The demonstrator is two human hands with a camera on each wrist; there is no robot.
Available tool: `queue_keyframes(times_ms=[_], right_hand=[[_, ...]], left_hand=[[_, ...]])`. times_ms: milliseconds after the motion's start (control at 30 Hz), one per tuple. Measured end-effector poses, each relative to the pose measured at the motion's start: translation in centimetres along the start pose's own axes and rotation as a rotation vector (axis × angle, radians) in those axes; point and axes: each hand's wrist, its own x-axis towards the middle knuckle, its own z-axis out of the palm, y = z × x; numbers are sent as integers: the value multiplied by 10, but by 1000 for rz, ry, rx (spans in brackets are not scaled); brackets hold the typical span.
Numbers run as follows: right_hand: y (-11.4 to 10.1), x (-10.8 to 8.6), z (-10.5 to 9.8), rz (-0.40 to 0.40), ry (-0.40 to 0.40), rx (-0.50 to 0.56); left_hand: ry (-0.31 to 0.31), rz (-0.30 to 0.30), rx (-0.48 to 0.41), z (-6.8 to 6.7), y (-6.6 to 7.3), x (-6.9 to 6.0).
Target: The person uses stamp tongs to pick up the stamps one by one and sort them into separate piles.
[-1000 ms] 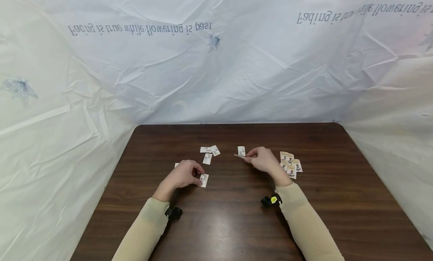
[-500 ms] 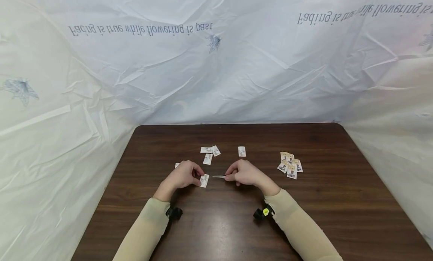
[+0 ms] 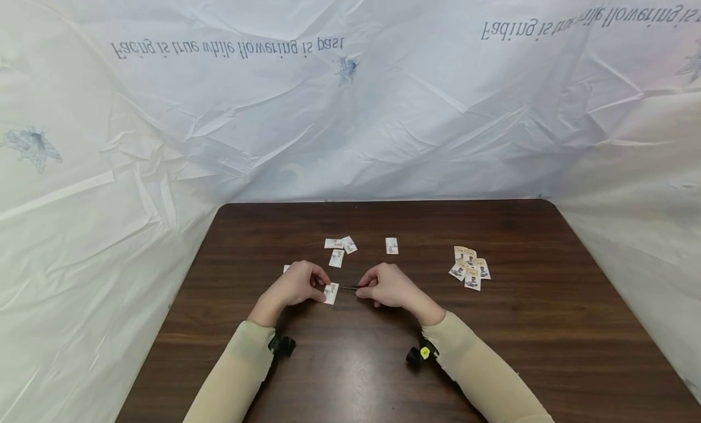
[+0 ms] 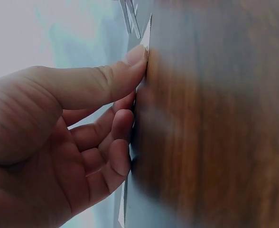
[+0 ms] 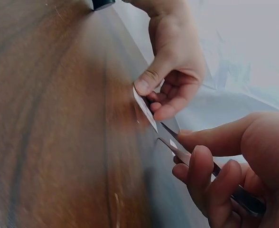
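A small printed card point(image 3: 331, 293) lies near the table's middle, its left edge pinched between thumb and fingers of the left hand point(image 3: 297, 283). In the right wrist view this card point(image 5: 145, 110) looks slightly raised off the wood. Metal tweezers point(image 5: 215, 171) are gripped by the right hand point(image 5: 229, 161), their two tips spread apart just beside the card's free edge. From the head view the right hand point(image 3: 391, 287) is right of the card. The left wrist view shows the left thumb on the card point(image 4: 147, 40), with the tweezer tips point(image 4: 131, 19) beyond.
Behind the hands lie three white cards point(image 3: 336, 258) close together, and a single card point(image 3: 391, 246) farther right. Several overlapping cards point(image 3: 472, 279) form a group at the right. Part of another card point(image 3: 286, 268) shows behind the left hand. White printed sheeting point(image 3: 350, 137) surrounds the brown table point(image 3: 515, 350).
From near the single back card, the right hand has moved left and toward the person with the tweezers, up to the held card. The left hand has stayed in place.
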Motion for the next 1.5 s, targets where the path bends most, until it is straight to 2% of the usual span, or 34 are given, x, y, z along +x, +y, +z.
queue_keyframes(times_ms=[400, 767, 1233, 1500], right_hand=[[-2, 0, 12, -14, -38, 66], [-6, 0, 10, -50, 36, -10], [-3, 1, 14, -30, 0, 76], [-2, 0, 20, -32, -28, 67]], left_hand=[[4, -4, 5, 1, 0, 0], [13, 1, 8, 0, 2, 0], [10, -16, 18, 1, 2, 1], [16, -6, 15, 1, 2, 0]])
